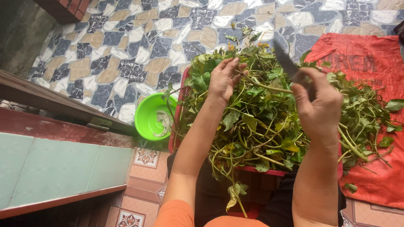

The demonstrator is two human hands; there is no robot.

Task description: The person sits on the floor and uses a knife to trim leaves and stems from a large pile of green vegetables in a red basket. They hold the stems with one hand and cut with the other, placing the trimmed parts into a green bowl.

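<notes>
My left hand [224,80] grips a long green stem [265,87] that stretches to the right, above a heap of leafy green vines [256,122]. My right hand [320,107] is closed on the handle of a knife, and its dark blade [285,59] points up and to the left, close to the stem. The vines fill a red basket [179,122] that rests on my lap. More vines spill to the right onto a red sack [378,75].
A bright green bowl [148,122] with scraps in it stands on the patterned tile floor [126,50], left of the basket. A low ledge with a teal top and red edge [54,168] runs along the left.
</notes>
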